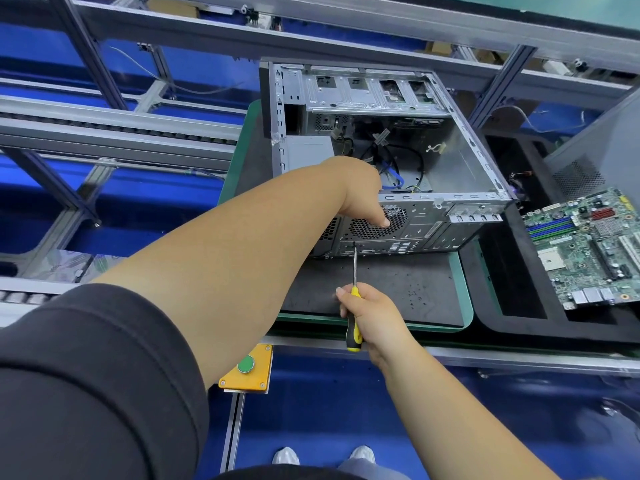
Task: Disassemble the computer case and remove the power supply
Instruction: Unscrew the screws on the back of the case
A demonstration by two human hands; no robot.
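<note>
1. Grip states: the right hand [372, 315], lower centre of the frame, is curled round the yellow-and-black handle of a screwdriver [354, 299], whose shaft points up at the rear panel of the computer case [460, 168]. The left hand [363, 192], mid-frame, is draped over the case's near top edge, thumb pressed flat on the rear fan grille [367, 230]; its fingers are hidden inside, so I cannot tell whether they hold anything.
2. Where things are: the case lies side-open on a dark mat [398, 289] on the green-edged surface [465, 306], centre of the frame. The power supply [308, 152], a grey box, looks still seated in the case's left corner.
3. Risk: the tip looks to be at or near a rear-panel screw, though the screw itself is too small to see. If the tip sits off-centre, it could slip and score the panel or jab the left thumb just above.
4. Risk: pushing on the driver could slide the case across the mat if the left hand eases.
5. Risk: loose cables [391, 174] inside could snag when the supply comes out.
6. Count: one case, one screwdriver, one power supply, one motherboard [585, 244] lying at right, one green button box [246, 367] at the lower centre, two hands.
</note>
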